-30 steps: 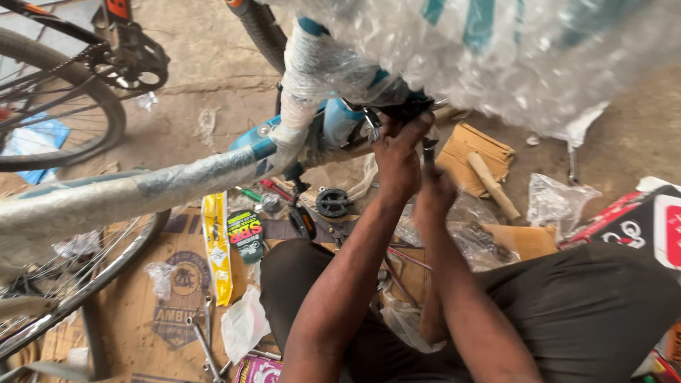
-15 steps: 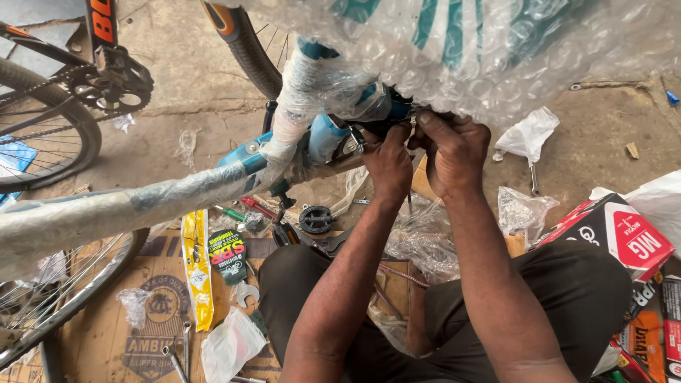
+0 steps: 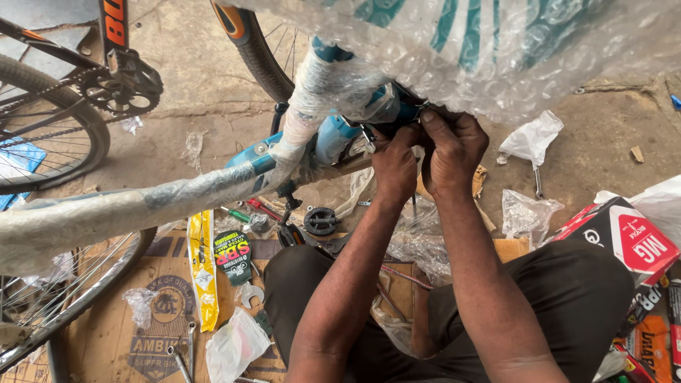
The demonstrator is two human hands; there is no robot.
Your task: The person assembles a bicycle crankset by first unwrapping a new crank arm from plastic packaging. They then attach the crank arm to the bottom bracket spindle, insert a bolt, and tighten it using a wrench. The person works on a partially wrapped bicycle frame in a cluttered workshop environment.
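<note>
Where bubble wrap (image 3: 496,57) overhangs the blue bicycle frame (image 3: 333,138), both hands work at a dark fitting (image 3: 415,117) beneath it. Risk, judged: wrap hides the fitting, so fingers may slip. Left hand (image 3: 394,167): curled, fingertips pinching the fitting. Right hand (image 3: 454,149): curled shut over it; what it holds cannot be told.

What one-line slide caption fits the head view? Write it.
Both hands, left hand and right hand, work under a bubble-wrapped teal bicycle frame above littered cardboard.
</note>
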